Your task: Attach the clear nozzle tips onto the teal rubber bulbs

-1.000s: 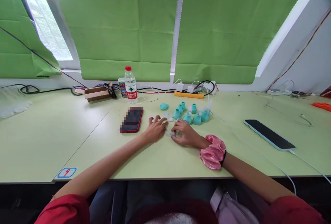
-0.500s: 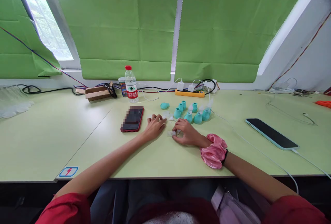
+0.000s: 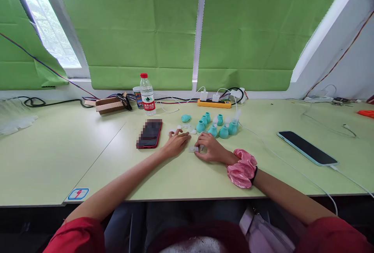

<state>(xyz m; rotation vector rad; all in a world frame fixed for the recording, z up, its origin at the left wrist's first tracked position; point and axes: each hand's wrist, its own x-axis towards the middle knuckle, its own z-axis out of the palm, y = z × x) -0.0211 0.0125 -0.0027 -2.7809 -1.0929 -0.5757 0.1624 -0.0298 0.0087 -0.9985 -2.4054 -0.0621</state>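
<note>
My right hand [image 3: 212,148] is closed in a pinch around a small translucent white plastic piece [image 3: 192,149], held low over the table; its exact kind is too small to make out. Beside it, my left hand [image 3: 176,144] lies palm down with fingers apart, its fingertips at several small white pieces [image 3: 193,131] scattered on the table. Just beyond my hands stand several teal bulb-shaped pieces with open necks [image 3: 200,126], some with whitish parts in their tops [image 3: 223,131]. One teal bulb [image 3: 186,118] lies on its side behind the white pieces.
Left of my hands lies a red-edged phone [image 3: 149,134]; another phone [image 3: 306,148] charges at the right, its white cable crossing the table. Along the back are a water bottle [image 3: 147,95], a cup [image 3: 138,97], a cardboard box [image 3: 110,106] and an orange power strip [image 3: 214,104].
My left hand has slid slightly right, its fingers reaching over toward the white pieces. My right hand keeps its pinch on the translucent piece, nearly unmoved.
</note>
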